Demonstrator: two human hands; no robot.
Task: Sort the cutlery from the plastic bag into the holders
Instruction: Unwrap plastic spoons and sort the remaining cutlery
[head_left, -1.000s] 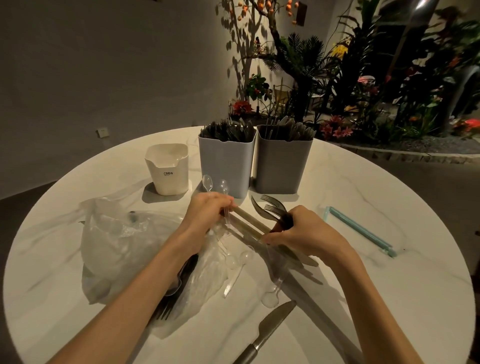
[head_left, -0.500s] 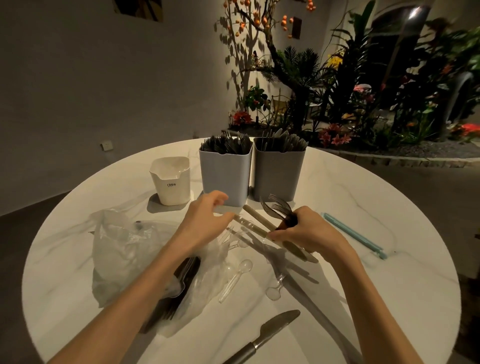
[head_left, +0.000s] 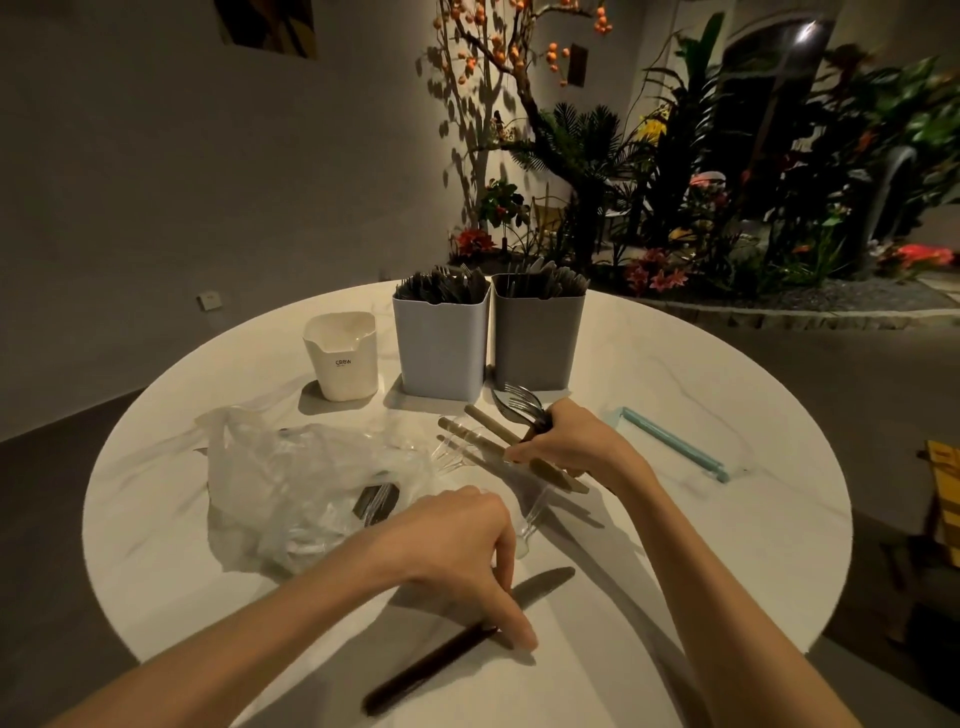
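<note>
A crumpled clear plastic bag (head_left: 291, 483) lies on the left of the round white table (head_left: 727, 519), with dark cutlery (head_left: 376, 501) showing inside. My right hand (head_left: 576, 441) is closed around a bunch of metal forks (head_left: 519, 408) and beige-handled pieces (head_left: 498, 447). My left hand (head_left: 457, 545) reaches down with fingertips touching a dark-handled knife (head_left: 467, 639) lying near the front edge; it has no grip on it. Clear plastic spoons (head_left: 530, 519) lie between the hands. Three holders stand at the back: white (head_left: 343, 358), light blue (head_left: 441, 348), grey (head_left: 535, 343).
The blue and grey holders are full of dark cutlery. A teal straw-like stick (head_left: 670, 441) lies on the right of the table. Plants and flowers stand behind the table. A yellow object (head_left: 945, 499) sits off the table's right edge.
My left hand has left the middle of the table and moved toward me onto the knife. The right hand keeps its bunch of forks. The camera tilted up slightly.
</note>
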